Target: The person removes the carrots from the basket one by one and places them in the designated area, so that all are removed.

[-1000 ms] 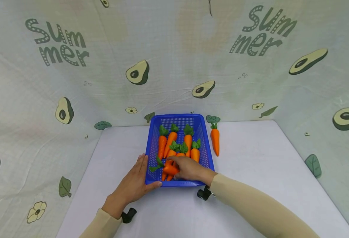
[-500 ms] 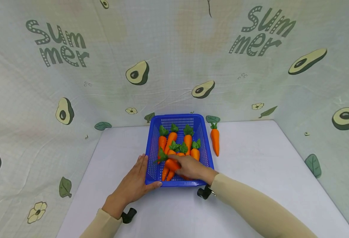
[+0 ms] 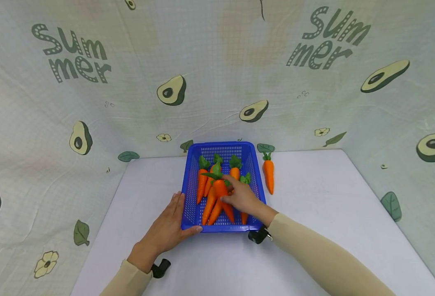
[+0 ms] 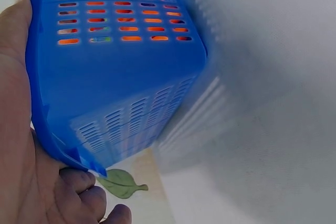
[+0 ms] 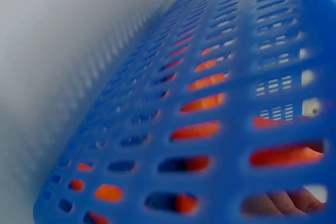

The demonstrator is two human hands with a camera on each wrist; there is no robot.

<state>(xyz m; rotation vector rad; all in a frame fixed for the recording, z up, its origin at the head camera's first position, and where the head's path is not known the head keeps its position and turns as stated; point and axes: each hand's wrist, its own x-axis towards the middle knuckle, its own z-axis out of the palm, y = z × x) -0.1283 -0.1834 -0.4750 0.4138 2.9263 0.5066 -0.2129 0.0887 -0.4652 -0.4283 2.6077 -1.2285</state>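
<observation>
A blue plastic basket (image 3: 222, 144) with slotted walls holds several orange carrots with green leafy tops. Inside it, my right hand (image 3: 242, 198) pinches one carrot (image 3: 220, 188) between thumb and fingers, its leaves pointing to the back left over the other carrots. My left hand (image 3: 169, 224) rests against the basket's front left corner, fingers along the left side and thumb on the front rim. In the left wrist view, the left fingers (image 4: 79, 182) lie along the basket rim. Through the slots in the right wrist view show orange carrots and part of the right hand (image 5: 283, 202).
One more carrot (image 3: 268, 174) lies on the white table (image 3: 313, 189), just right of the basket. A patterned cloth (image 3: 217, 74) with avocado prints hangs behind and along both sides of the table.
My right hand has lifted the carrot from the basket's front toward its middle and turned it from lying crosswise to leaves pointing backward. The left hand stays in place.
</observation>
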